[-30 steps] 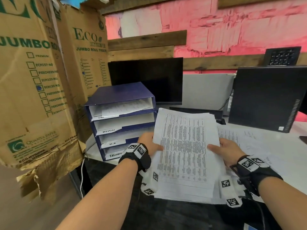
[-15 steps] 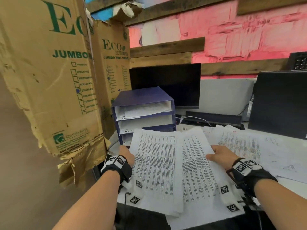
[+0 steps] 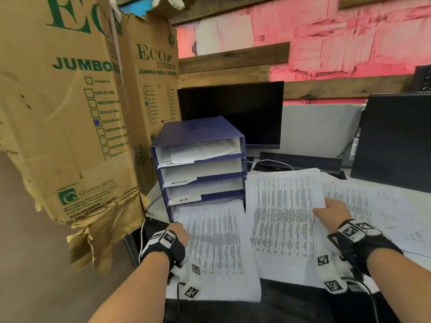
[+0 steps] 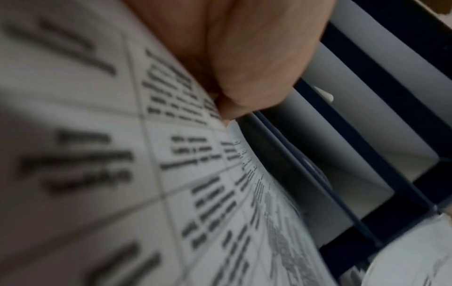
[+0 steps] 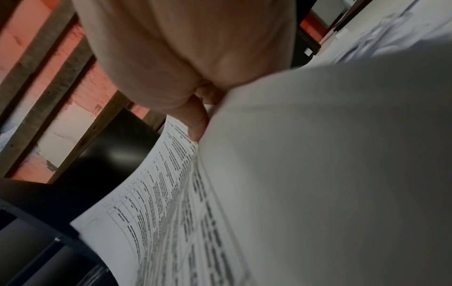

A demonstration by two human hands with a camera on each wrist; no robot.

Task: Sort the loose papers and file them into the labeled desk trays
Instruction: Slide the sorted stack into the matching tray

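A dark blue stack of labeled desk trays (image 3: 203,136) stands at the desk's left end, with paper in the top slot and white tags reading ADMIN and H.R. My left hand (image 3: 178,231) pinches the left edge of a printed sheet (image 3: 214,248) whose far end lies at the bottom slot; the left wrist view shows this sheet (image 4: 171,174) against the trays (image 4: 367,174). My right hand (image 3: 331,213) grips the right edge of a thicker batch of printed papers (image 3: 282,217), seen close up as the batch (image 5: 176,193) in the right wrist view.
More loose papers (image 3: 382,206) cover the white desk to the right. A dark monitor (image 3: 233,113) stands behind the trays and a black computer case (image 3: 396,141) at the right. Torn cardboard boxes (image 3: 70,113) crowd the left side.
The single stack held up in both hands has split: my left hand carried one sheet left and down toward the bottom tray, while my right hand lowered the remaining batch over the desk.
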